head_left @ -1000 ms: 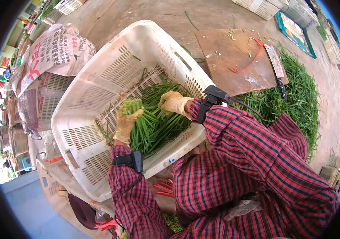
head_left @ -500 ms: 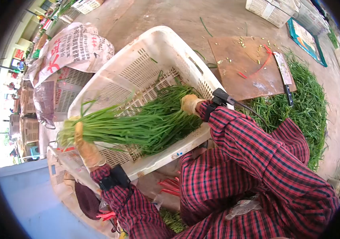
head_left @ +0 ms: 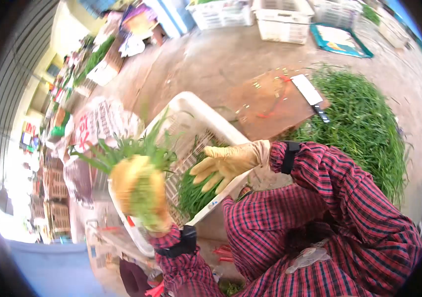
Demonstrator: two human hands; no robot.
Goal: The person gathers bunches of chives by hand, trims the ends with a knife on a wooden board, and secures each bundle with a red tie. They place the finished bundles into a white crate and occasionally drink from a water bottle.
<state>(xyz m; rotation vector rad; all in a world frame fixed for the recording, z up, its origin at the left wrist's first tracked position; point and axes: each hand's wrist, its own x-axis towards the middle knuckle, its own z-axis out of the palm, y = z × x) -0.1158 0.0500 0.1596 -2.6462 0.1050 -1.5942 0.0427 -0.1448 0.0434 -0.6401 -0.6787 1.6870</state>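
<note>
My left hand (head_left: 124,180), in a yellowish glove, is raised over the left side of a white plastic crate (head_left: 213,114), its fingers wrapped round a bunch of chives (head_left: 155,151). The leaves fan out behind the hand and the pale cut ends face me, blurred by motion. Over the crate's right side, my gloved right hand (head_left: 233,161) has its fingers spread and holds nothing. More chives (head_left: 191,198) lie inside the crate below it, partly hidden by both hands.
A brown board (head_left: 265,119) with a knife (head_left: 307,90) lies beyond the crate, beside a large heap of chives (head_left: 359,123) on the floor. A printed sack (head_left: 102,121) stands at the left. More white crates (head_left: 282,22) and a teal tray (head_left: 342,39) are farther back.
My left hand has lifted the bunch and turned its cut ends toward me. The right hand has left the leaves and opened. The view has shifted, showing more of the background.
</note>
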